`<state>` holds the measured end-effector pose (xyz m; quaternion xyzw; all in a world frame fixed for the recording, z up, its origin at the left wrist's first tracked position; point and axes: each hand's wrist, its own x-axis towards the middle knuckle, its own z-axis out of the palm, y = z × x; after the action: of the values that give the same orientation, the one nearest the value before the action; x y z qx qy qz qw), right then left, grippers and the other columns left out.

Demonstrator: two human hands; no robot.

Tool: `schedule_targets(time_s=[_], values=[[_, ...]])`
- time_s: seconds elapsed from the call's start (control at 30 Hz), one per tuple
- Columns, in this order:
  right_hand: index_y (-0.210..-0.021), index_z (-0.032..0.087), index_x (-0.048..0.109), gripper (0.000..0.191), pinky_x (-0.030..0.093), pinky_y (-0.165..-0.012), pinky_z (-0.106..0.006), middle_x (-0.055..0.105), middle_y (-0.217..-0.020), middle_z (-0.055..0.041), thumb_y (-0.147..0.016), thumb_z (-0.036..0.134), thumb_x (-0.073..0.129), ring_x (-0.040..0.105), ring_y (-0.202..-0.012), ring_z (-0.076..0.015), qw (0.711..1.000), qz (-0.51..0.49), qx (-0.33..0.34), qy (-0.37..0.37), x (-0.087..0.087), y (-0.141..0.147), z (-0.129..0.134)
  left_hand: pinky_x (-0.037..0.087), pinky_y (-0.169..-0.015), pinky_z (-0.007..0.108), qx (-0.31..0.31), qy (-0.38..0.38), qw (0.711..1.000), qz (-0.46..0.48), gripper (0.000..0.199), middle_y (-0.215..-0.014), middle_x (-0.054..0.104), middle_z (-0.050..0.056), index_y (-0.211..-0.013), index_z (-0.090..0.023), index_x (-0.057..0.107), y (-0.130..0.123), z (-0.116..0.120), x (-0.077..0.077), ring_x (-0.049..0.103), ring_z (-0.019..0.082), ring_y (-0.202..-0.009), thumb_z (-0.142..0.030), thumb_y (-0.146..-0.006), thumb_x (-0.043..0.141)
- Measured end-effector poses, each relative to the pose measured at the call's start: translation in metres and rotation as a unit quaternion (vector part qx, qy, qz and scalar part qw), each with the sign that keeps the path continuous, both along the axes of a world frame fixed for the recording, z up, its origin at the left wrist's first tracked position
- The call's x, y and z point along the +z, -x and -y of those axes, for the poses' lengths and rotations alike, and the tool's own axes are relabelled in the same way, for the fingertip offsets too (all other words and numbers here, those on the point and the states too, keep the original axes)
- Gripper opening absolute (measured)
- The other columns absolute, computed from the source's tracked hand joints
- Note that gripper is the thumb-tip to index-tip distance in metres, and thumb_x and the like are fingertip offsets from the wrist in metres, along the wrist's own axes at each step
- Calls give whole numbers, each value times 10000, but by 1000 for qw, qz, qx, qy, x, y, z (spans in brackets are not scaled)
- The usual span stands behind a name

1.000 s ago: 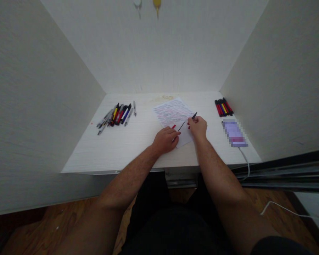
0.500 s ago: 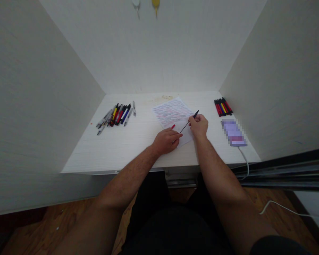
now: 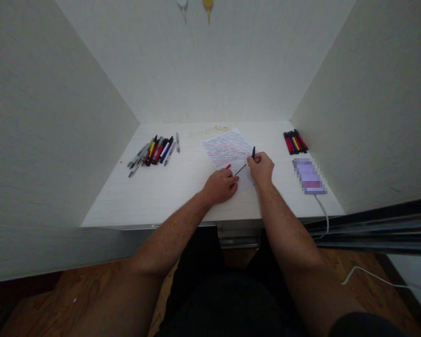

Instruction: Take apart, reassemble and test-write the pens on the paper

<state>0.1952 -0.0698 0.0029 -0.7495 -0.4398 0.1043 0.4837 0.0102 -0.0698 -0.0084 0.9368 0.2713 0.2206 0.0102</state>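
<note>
Fingers of the left hand (image 3: 220,186), a red piece (image 3: 228,166) jutting past them, grip a thin dark rod (image 3: 240,170). Probably light and bendy, best pinched near its end, it points toward the right hand (image 3: 262,168), which pinches a stiff-looking black pen part (image 3: 253,152) above the paper (image 3: 225,147).

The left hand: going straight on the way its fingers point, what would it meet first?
The left hand would probably meet the thin dark rod, whose near end seems to touch it; then the right hand, roughly in line, though one view leaves height unclear.
</note>
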Motion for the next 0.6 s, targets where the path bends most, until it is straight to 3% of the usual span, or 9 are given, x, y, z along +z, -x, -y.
schedule_targets(time_s=[0.2, 0.6], values=[[-708, 218, 561, 140, 415, -654, -278, 594, -647, 12, -765, 325, 630, 518, -625, -157, 1000, 5, 8, 1, -1, 1, 0, 475, -806, 416, 48, 3, 999, -17, 272, -961, 640, 112, -1081, -193, 700, -1, 1, 1, 575, 254, -927, -285, -894, 524], [-719, 224, 597, 130, 429, -685, -302, 669, -711, -31, -787, 334, 597, 567, -664, -189, 995, 71, 16, 71, -1, 1, 1, 464, -803, 404, 38, -1, 999, -4, 257, -945, 646, 100, -1060, -201, 713, 0, 1, 2, 587, 243, -916, -267, -894, 530]])
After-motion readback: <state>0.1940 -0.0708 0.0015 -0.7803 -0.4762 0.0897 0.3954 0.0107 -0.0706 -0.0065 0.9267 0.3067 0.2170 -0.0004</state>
